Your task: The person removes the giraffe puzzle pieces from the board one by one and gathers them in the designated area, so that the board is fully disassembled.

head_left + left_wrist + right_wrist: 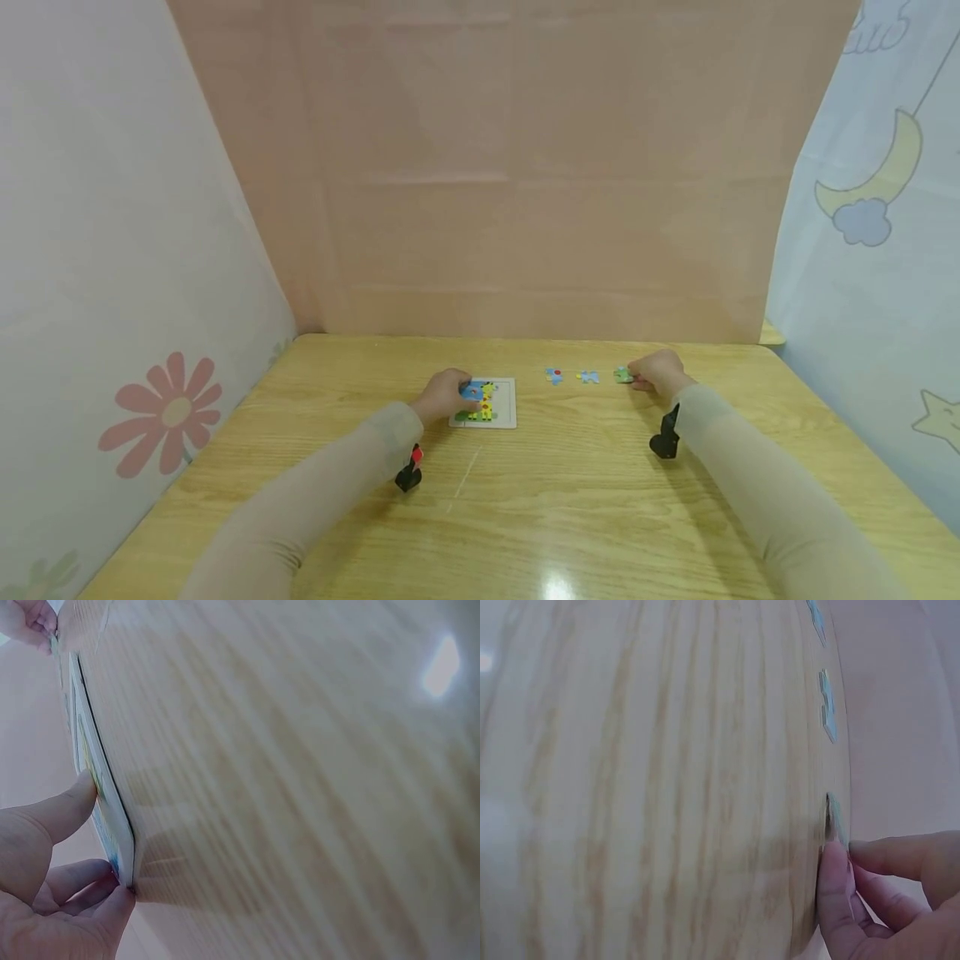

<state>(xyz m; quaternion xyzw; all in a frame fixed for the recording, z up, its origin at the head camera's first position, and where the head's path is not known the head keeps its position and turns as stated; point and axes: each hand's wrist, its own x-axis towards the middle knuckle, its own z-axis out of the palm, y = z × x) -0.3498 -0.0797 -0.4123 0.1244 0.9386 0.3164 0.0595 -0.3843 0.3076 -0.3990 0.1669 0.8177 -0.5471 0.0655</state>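
The puzzle board (507, 404) lies on the table (540, 500), its left part filled, its right part bare, with three pieces seemingly left outside. Its giraffe (487, 407) runs lengthwise from the board's near edge, head at the far edge. The left hand (441, 395) pinches the board's left edge, thumb on top. Right of the board lie two blue pieces (589, 377), then a green piece (622, 375) pinched by the right hand (660, 372).

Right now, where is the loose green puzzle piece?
In the head view, the green puzzle piece is right of centre, at the right end of the loose row, pinched by the right hand, with a light-blue piece next on its left.
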